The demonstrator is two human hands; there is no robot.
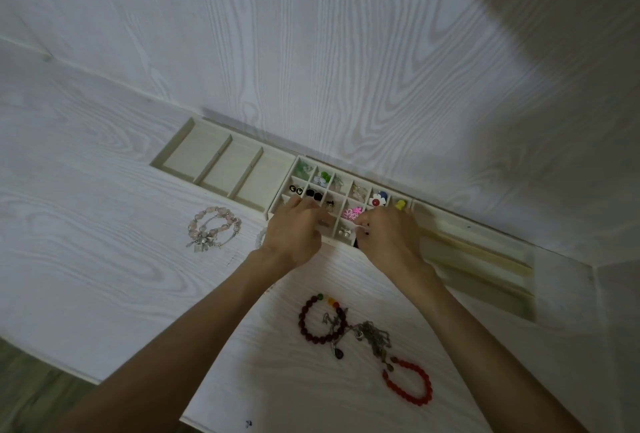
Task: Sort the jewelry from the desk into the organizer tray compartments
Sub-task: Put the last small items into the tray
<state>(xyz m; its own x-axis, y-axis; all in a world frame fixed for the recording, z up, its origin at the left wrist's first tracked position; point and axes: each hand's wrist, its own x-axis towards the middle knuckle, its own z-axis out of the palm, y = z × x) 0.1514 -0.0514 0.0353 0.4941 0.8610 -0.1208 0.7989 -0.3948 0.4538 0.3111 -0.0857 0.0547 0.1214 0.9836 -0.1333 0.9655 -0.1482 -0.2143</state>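
A cream organizer tray (211, 162) lies along the desk's back edge. Its small middle compartments hold earrings: green ones (325, 176), black squares (313, 194), a pink flower (350, 213), a white flower (379, 197), a yellow piece (400, 204), pearl studs (344, 231). My left hand (294, 233) rests over the near-left small compartments with its fingers curled; what lies under it is hidden. My right hand (389, 236) pinches a small white and dark piece over the compartments' front edge. On the desk lie a pink bead bracelet (214, 230), a dark red bracelet (320, 320), a tangled chain (372, 334) and a red bracelet (410, 382).
The tray's three wide left compartments (242, 172) hold nothing. Long narrow slots (474, 256) run along its right part. A white wood-grain wall (311, 51) rises right behind the tray. The desk's front edge (52, 360) shows at lower left, above the floor.
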